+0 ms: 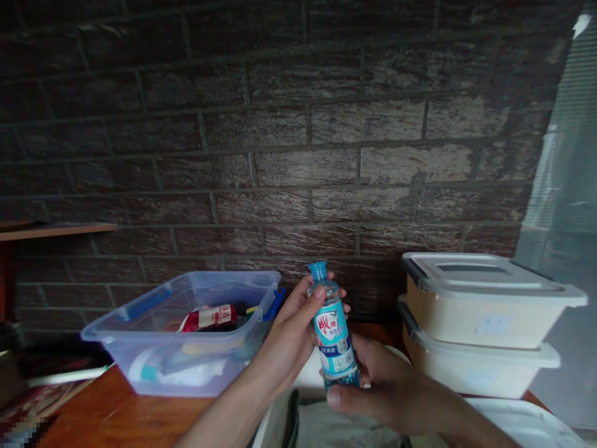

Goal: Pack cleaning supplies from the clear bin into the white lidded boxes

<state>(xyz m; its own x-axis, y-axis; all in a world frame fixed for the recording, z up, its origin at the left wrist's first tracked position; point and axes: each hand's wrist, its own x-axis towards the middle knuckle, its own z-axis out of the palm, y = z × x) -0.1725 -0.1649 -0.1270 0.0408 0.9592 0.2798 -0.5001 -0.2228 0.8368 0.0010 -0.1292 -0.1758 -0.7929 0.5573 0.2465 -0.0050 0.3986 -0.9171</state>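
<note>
The bottle (333, 339) sits inside both grips: the left hand (291, 323) wraps its upper half, and the right hand (380, 376) clasps the lower end between thumb and fingers. Its long axis leans, cap (318, 270) toward eleven o'clock. The open clear tub (116, 345) lies at nine o'clock, nearer the left hand.

Head-worn camera | faces forward and down | bottle (334, 339) close | brick wall (298, 155) beyond

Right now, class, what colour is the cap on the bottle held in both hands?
The cap of the bottle is blue, as the head view shows.
</note>
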